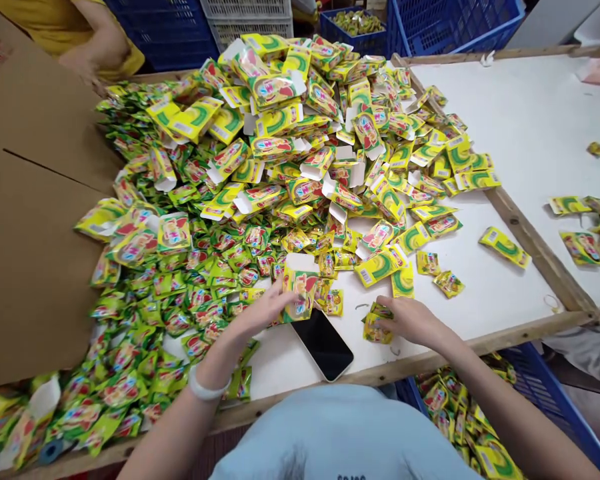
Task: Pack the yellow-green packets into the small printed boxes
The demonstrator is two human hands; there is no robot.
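My left hand is closed around a small yellow and green candy box, its white top flap standing open. Just below that box, a dark-screened phone lies on the white tabletop. My right hand pinches small yellow candy packets a little above the table, right of the phone; how many is hard to see. Beyond both hands rises a heap of open-flapped candy boxes. Green candy packets spread thickly to the left of my left hand.
A large cardboard carton stands at the left. Wooden strips edge and divide the table. A blue crate of packets sits below at the right; more blue crates stand behind. Another person's arm reaches in at the far left.
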